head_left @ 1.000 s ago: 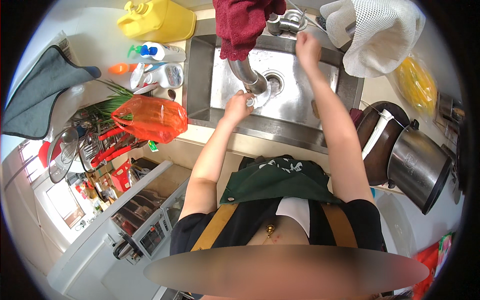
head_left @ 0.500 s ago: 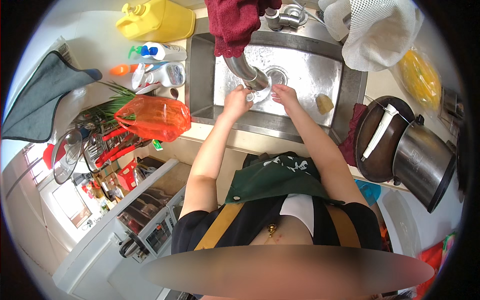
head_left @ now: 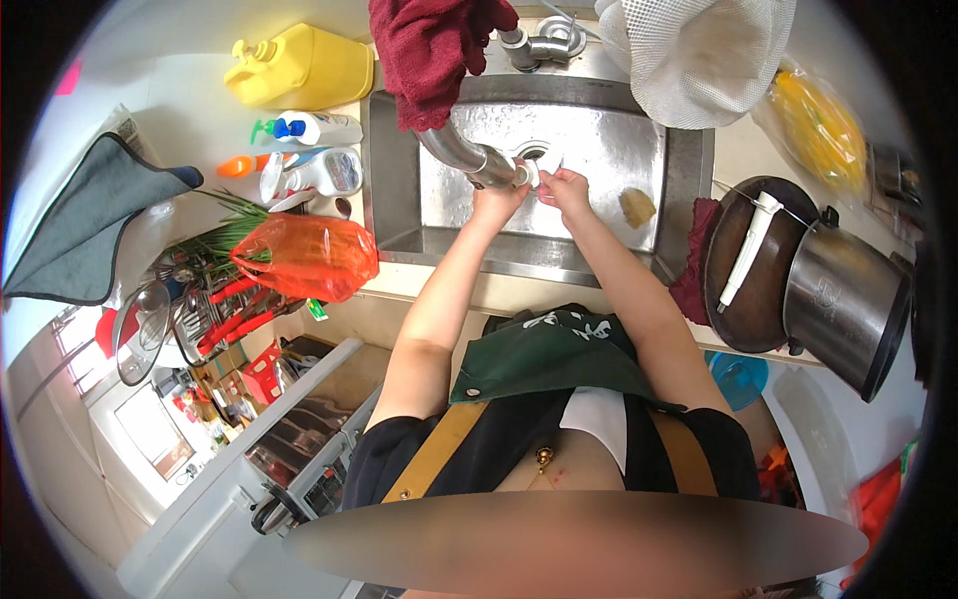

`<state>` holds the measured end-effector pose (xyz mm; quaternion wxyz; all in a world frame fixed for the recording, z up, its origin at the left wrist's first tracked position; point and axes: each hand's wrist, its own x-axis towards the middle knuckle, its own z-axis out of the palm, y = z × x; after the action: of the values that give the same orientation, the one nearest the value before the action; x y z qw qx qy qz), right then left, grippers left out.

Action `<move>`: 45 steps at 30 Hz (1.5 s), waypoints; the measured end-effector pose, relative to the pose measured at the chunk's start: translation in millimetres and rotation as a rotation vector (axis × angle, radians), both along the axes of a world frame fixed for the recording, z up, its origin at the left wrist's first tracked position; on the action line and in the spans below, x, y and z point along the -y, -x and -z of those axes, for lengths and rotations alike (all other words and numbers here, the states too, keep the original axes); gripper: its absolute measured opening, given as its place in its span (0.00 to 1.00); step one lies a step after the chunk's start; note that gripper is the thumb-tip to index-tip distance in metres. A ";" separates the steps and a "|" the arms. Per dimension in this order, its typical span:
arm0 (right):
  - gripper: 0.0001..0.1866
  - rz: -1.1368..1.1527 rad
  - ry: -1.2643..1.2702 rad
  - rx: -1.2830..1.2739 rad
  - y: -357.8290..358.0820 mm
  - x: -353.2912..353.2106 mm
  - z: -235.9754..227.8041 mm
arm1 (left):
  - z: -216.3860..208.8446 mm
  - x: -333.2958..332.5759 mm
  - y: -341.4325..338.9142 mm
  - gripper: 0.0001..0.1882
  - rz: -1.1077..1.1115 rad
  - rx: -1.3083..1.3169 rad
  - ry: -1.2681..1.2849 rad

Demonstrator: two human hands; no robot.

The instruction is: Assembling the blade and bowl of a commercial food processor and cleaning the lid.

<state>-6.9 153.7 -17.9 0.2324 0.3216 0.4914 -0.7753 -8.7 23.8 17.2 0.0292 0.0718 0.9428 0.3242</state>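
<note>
Both of my hands are over the steel sink (head_left: 614, 140), close under the end of the metal faucet (head_left: 469, 155). A small whitish, round-ended thing (head_left: 530, 172) is in the fingers of my left hand (head_left: 499, 203), right at the spout; its kind is not clear. Beside it, my right hand (head_left: 567, 192) is closed with fingertips pinched near that thing, and what they hold, if anything, is too small to make out. Behind the hands lies the drain (head_left: 536, 152), partly covered. A tan sponge (head_left: 637, 208) rests on the sink floor to the right.
A dark red towel (head_left: 424, 60) hangs over the faucet. Left of the sink are a yellow jug (head_left: 299, 68), bottles (head_left: 334, 172) and an orange bag (head_left: 309, 252). On the right stand a dark round board (head_left: 733, 270), a metal pot (head_left: 848, 309) and a white mesh (head_left: 699, 60).
The left hand has moved slightly right, bringing the whitish thing up at the spout. The right hand has stayed close beside it, and the drain shows less. The whole view has shifted a little.
</note>
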 end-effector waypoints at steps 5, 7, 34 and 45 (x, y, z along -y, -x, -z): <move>0.06 0.015 -0.050 -0.015 1.1 -3.1 -4.2 | -3.4 -2.6 2.6 0.16 -0.204 0.269 -0.390; 0.06 -0.028 -0.064 -0.055 1.3 -7.4 -8.0 | -3.2 -1.2 2.4 0.17 -0.317 0.500 -0.540; 0.14 -0.153 -0.440 -0.400 6.1 -21.0 -8.5 | 30.0 15.6 -18.2 0.20 -0.368 1.073 -1.606; 0.14 -0.146 -0.202 -0.183 0.1 -17.2 -21.4 | 35.4 18.7 -19.5 0.17 -0.549 0.998 -1.639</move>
<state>-7.0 171.0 3.6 0.2089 0.2347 0.6083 -0.7289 10.8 5.2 -18.2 0.2874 -0.2949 0.2917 0.8634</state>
